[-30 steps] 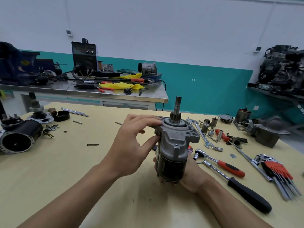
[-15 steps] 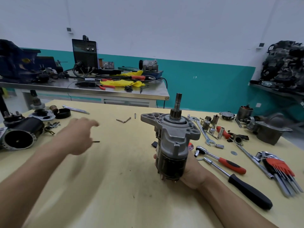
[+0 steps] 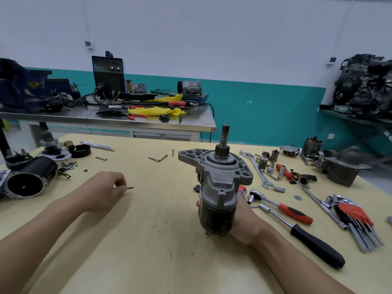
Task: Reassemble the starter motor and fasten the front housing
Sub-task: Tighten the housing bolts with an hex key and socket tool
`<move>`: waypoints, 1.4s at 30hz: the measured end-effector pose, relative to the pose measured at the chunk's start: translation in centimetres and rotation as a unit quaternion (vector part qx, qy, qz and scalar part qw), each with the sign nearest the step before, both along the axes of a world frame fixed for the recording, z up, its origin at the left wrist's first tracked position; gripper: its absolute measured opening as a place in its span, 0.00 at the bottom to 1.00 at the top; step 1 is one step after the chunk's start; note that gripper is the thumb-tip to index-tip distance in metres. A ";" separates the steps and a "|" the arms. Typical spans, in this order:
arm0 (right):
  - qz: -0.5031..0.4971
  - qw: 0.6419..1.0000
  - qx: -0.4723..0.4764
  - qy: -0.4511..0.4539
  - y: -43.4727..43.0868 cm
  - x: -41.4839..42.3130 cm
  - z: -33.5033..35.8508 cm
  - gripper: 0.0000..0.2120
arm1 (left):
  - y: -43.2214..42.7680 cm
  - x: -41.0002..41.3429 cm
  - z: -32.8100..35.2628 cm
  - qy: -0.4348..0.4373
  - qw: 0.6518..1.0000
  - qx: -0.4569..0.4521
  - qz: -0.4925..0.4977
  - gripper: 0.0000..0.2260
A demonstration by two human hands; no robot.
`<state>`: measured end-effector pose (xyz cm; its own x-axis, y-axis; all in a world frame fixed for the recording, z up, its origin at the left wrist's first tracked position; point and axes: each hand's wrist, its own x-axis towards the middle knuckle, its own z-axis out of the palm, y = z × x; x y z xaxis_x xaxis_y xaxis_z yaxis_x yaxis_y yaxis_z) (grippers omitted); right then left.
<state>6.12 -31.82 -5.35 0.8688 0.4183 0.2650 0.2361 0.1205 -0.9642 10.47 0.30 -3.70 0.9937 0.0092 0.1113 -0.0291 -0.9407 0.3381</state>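
Pinching a small dark steel bolt [image 3: 130, 188] at one end, the left hand [image 3: 106, 187] has its fingers curled low over the yellow wooden tabletop [image 3: 148, 240], left of centre. The bolt's free end pokes out to the right; I cannot tell whether it is lifted or lying flat. So small a fastener should be light, stiff and easy to fumble, so a fingertip pinch near the head suits it.

Well apart to the right stands the grey-and-black metal starter motor [image 3: 216, 211], upright with its splined shaft and pinion pointing up. It is probably heavy and top-loaded, rigid and smooth-sided, so it wants a full wrap round the barrel, not the flange. Its cast grey aluminium front housing [image 3: 220, 179] sits on top, with webbed mounting ears and open bolt holes, above a dark, scuffed cylindrical body.

The right hand [image 3: 244, 219] grasps that dark body from behind, palm and fingers wrapped round it, steadying it at or just above the tabletop. A red-handled ratchet [image 3: 294, 213] lies just beside it.
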 end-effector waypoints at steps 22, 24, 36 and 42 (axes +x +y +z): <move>-0.017 1.000 -0.020 -0.015 -0.8 0.6 -0.3 0.12 | -14.8 -9.7 15.0 -0.054 0.943 -0.019 -0.329 0.05; -0.016 1.000 -0.019 -0.018 -0.8 0.6 -0.3 0.12 | -15.0 -9.5 15.4 -0.033 0.943 0.002 -0.330 0.06; -0.027 0.999 -0.012 -0.013 -0.6 1.1 -0.9 0.11 | -16.6 -9.0 14.5 -0.040 0.933 0.010 -0.359 0.04; -0.011 0.999 0.052 0.011 -0.3 1.1 -1.0 0.16 | -14.9 -9.7 8.3 -0.195 0.930 -0.127 -0.285 0.28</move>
